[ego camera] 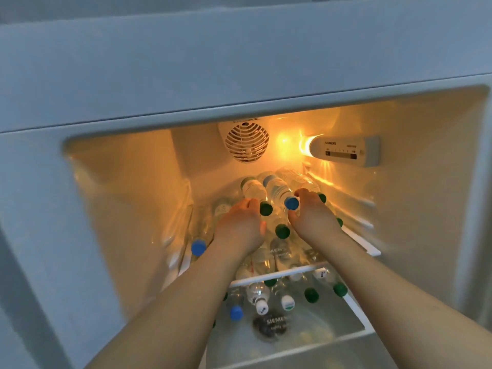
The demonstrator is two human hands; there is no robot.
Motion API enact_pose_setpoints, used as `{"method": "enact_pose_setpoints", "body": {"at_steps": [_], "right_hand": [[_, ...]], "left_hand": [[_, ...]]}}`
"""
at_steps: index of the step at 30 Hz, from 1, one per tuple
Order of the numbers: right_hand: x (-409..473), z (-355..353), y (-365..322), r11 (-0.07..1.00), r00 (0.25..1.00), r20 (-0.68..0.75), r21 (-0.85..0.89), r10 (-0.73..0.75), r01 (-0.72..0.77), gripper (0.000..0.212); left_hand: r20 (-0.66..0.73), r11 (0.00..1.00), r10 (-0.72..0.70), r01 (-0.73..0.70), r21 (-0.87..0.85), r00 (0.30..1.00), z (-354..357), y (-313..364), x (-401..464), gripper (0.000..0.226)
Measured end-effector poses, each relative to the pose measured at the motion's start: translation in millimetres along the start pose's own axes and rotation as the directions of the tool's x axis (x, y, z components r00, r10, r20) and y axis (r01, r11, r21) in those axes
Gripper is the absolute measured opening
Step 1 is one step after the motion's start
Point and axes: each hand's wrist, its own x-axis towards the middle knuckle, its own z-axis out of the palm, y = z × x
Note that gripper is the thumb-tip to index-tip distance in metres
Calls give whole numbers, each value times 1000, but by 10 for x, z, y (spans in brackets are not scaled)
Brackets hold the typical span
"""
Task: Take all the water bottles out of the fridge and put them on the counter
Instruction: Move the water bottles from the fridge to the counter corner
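Bare hands on fridge btls.

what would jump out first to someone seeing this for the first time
The glowing orange lamp at the back of the fridge, beside the round fan grille. Below it, a heap of water bottles lying on the top shelf, caps forward, with more on the shelf beneath. The left hand and right hand reach into the heap.
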Motion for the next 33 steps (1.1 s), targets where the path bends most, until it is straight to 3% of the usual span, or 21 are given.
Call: {"method": "enact_pose_setpoints", "body": {"at_steps": [6, 12, 25, 33], "right_hand": [[242, 170, 51, 992, 998, -51, -127, -33, 27, 44], [302, 260, 76, 979, 986, -154, -199, -71, 39, 40], [205, 208, 82, 993, 988, -139, -106, -65, 50, 36], [-51, 17, 33, 983, 972, -200, -160, -120, 88, 38]], "left_hand": [[-7, 997, 57, -57, 58, 998, 232, -18, 340, 70], [-99, 967, 160, -135, 216, 982, 396, -68, 418, 60], [-180, 944, 234, -179, 278, 955, 420, -49, 175, 52], [-174, 916, 300, -233, 327, 938, 222, -4, -82, 50]]}}
